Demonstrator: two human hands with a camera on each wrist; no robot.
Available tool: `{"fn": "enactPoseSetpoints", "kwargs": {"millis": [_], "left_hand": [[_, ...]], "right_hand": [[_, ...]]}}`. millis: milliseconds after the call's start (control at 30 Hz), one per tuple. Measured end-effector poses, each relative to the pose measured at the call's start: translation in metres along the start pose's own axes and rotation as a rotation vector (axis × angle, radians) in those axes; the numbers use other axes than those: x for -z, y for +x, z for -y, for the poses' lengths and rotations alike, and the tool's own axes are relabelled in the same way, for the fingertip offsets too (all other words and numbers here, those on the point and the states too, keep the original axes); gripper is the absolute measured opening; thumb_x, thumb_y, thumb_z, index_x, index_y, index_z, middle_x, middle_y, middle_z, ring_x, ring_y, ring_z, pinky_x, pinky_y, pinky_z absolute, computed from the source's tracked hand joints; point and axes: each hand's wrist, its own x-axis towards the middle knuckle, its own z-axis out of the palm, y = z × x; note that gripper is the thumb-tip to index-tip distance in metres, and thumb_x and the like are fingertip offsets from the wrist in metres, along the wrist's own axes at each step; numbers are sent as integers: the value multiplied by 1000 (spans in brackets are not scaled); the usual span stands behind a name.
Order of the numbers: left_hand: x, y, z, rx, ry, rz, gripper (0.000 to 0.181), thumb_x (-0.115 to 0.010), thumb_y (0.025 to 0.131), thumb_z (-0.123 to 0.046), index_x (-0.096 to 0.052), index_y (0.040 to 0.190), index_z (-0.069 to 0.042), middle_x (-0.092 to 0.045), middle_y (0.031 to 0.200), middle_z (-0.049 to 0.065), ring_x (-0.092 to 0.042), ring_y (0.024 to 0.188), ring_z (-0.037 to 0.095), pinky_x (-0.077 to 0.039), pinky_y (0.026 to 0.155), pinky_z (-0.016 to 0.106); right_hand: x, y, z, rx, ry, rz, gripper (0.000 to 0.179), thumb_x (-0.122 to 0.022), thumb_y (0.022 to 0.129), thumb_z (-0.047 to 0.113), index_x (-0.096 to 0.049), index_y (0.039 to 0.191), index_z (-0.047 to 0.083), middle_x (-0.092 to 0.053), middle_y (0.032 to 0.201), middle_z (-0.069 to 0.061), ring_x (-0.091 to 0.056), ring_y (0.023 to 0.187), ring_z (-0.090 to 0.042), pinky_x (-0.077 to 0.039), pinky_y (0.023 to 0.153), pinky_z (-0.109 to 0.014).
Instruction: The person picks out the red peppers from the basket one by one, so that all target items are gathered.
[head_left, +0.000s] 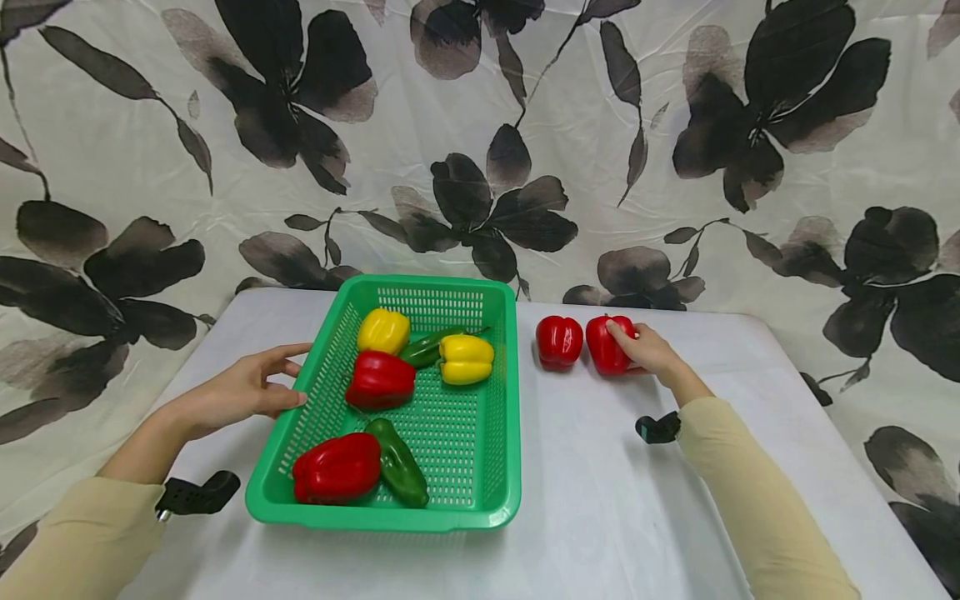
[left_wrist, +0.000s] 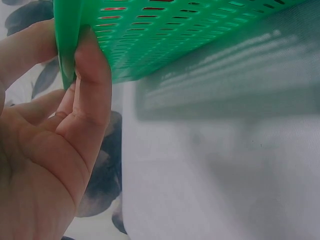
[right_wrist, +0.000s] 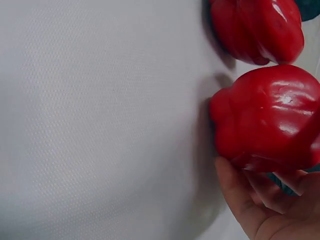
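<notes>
My left hand point(head_left: 238, 394) pinches the left rim of a green plastic basket point(head_left: 512, 433); in the left wrist view the rim runs between thumb and fingers. Inside the basket lie two red bell peppers, one near the front point(head_left: 336, 469) and one farther back point(head_left: 380, 380), two yellow bell peppers and two long green peppers. To the right of the basket, my right hand point(head_left: 651, 350) holds a red bell pepper point(head_left: 606, 348) from its right side, thumb over the top. Another red bell pepper point(head_left: 558, 342) sits just left of it; both also show in the right wrist view.
A white-covered table point(head_left: 600, 500) carries everything. Behind it hangs a pale cloth point(head_left: 585, 167) with dark flower prints, close to the table's back edge. A dark wrist camera point(head_left: 198, 493) sticks out from the left sleeve, and another point(head_left: 657, 428) from the right.
</notes>
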Motion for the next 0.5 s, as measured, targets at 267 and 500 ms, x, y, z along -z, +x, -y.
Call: {"fn": "enactPoseSetpoints", "kwargs": {"millis": [267, 500], "left_hand": [[0, 0, -1, 3, 1, -1, 79, -64, 86, -20, -15, 146, -5, -44, 120, 25, -64, 88, 25, -55, 75, 38], [1, 0, -1, 8, 5, 1, 79, -64, 86, -20, -14, 146, -5, -43, 122, 25, -64, 88, 26, -55, 74, 38]], "right_hand": [[0, 3, -3, -21, 28, 3, 81, -28, 94, 54, -14, 141, -10, -30, 139, -27, -33, 124, -40, -43, 97, -45], [1, 6, -4, -37, 41, -6, 80, -26, 94, 54, -13, 142, -10, -30, 139, -28, -33, 125, -41, -43, 97, -44]]}}
